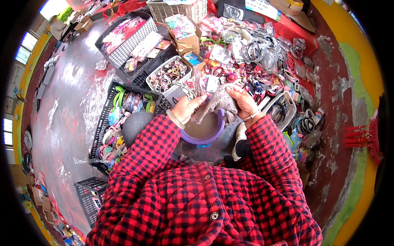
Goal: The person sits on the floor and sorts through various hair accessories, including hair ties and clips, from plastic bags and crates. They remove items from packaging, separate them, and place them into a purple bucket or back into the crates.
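At far left a black plastic crate [107,123] holds coloured bangles and trinkets; next to it, the person's left hand [185,109], in a red checked sleeve with a pale bangle at the wrist, is closed in a pinch on the left end of a grey knitted cloth [216,104]; the cloth stretches sideways between both hands, directly over a purple basin [204,131] of murky water; the right hand [243,102] grips its right end, fingers curled shut; both hands are equally near; heaped jewellery [262,65] lies beyond.
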`<state>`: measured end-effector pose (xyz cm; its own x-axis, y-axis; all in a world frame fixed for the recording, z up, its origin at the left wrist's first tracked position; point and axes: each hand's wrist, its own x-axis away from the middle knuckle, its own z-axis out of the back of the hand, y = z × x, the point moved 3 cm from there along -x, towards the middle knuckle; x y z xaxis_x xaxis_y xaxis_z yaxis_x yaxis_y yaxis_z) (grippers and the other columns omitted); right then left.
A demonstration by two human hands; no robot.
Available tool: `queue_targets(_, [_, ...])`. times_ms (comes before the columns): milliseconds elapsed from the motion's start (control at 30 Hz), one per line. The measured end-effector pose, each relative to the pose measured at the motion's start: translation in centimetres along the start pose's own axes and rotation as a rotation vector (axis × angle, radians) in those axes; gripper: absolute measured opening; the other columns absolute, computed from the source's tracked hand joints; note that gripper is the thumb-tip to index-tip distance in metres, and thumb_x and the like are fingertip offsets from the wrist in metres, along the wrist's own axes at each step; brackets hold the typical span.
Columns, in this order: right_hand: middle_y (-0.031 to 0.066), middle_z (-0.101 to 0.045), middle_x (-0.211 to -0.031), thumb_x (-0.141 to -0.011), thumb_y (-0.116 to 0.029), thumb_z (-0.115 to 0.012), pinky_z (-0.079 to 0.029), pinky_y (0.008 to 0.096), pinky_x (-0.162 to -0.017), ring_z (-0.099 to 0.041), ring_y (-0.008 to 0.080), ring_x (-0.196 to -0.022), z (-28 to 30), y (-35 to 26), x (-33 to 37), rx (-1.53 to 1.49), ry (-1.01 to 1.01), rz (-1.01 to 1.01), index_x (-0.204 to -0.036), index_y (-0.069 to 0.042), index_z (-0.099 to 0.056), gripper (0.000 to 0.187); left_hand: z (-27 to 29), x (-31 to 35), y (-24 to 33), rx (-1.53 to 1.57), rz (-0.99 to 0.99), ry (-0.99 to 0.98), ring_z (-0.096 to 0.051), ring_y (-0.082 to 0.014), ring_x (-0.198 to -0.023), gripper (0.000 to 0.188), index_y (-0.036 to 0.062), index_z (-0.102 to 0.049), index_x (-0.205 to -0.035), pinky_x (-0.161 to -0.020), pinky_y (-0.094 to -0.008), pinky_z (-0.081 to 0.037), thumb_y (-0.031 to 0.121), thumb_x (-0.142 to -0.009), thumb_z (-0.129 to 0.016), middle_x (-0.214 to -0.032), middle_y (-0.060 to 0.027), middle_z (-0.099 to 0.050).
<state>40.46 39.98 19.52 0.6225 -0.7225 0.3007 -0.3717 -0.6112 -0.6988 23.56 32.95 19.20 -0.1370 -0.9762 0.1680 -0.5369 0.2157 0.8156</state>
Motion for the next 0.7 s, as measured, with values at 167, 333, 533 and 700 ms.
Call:
queue_targets(167, [0.0017, -0.062, -0.087, -0.084, -0.010, -0.057, -0.047, 0.0234, -0.069, -0.058, 0.0101, -0.074, 0.9, -0.4, -0.3, 0.303, 0.039, 0.141, -0.098, -0.002, -0.061, 0.016, 1.0, 0.0, -0.5, -0.081, 0.024, -0.052, -0.054, -0.0101, -0.078, 0.020, 0.0026, -0.055, -0.096, -0.072, -0.0234, -0.045, -0.003, -0.077, -0.061, -0.086, -0.0002, -0.056])
queue_targets(333, [0.0000, -0.060, -0.074, -0.075, -0.024, -0.069, -0.044, 0.0238, -0.060, -0.054, 0.0095, -0.066, 3.2, -2.8, -0.6, 1.261, 0.186, 0.133, -0.088, -0.002, -0.063, 0.026, 2.3, -0.5, 0.3, -0.096, -0.154, 0.120, -0.057, -0.0123, -0.080, 0.025, 0.0012, -0.057, -0.100, -0.075, -0.0250, -0.047, -0.007, -0.076, -0.058, -0.088, -0.0030, -0.059])
queue_targets(533, [-0.0007, -0.058, -0.070, -0.075, -0.018, -0.068, -0.043, 0.0236, -0.056, -0.054, 0.0091, -0.062, 3.2, -2.3, 0.2, 0.594, 0.009, -0.077, -0.078, -0.007, -0.059, 0.014, 2.6, -0.4, -0.3, -0.077, -0.042, 0.086, -0.058, -0.0132, -0.081, 0.022, -0.0001, -0.057, -0.102, -0.075, -0.0260, -0.047, -0.001, -0.080, -0.057, -0.090, -0.0040, -0.060])
queue_targets(700, [0.0059, -0.062, -0.081, -0.082, -0.007, -0.059, -0.050, 0.0284, -0.068, -0.060, 0.0162, -0.071, 0.7, -3.9, 1.2, 0.023, -0.030, 0.103, -0.085, -0.005, -0.055, 0.005, 2.4, -0.4, -0.4, -0.121, -0.043, 0.088, -0.060, -0.0155, -0.078, 0.020, -0.0006, -0.055, -0.101, -0.068, -0.0261, -0.047, 0.004, -0.082, -0.057, -0.086, -0.0060, -0.061])
